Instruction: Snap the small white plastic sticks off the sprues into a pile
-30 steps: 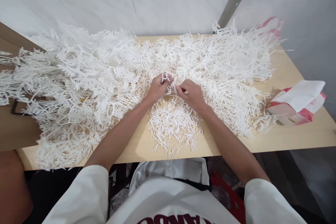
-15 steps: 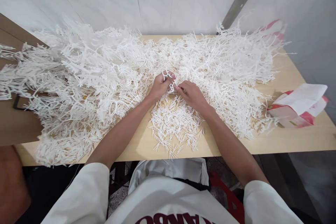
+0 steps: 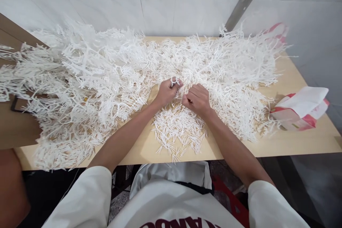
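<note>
My left hand (image 3: pixel 169 92) is closed round a white branched sprig (image 3: pixel 175 82), whose forked tips show above the thumb and fingers. Just to the right, my right hand (image 3: pixel 197 99) is curled with its fingers pressed together; what it holds, if anything, is hidden. A small gap separates the two hands. Below them lies a low heap of short, thin white pieces (image 3: pixel 179 128) near the front edge of the table. Larger branched white pieces are massed in a pile to the left (image 3: pixel 93 67) and another pile to the right (image 3: pixel 235 67).
A pink-and-white tissue packet (image 3: pixel 299 108) stands on the table (image 3: pixel 301 142) at the right. Brown cardboard (image 3: pixel 18 128) is at the far left. A tiled wall (image 3: pixel 171 7) with a metal post (image 3: pixel 247 1) rises behind. Part of another person (image 3: pixel 12 185) shows at the lower left.
My hands were together at the sprig and are now apart. The right hand has drawn slightly back and curled tighter; the left hand has shifted slightly right and still holds the sprig.
</note>
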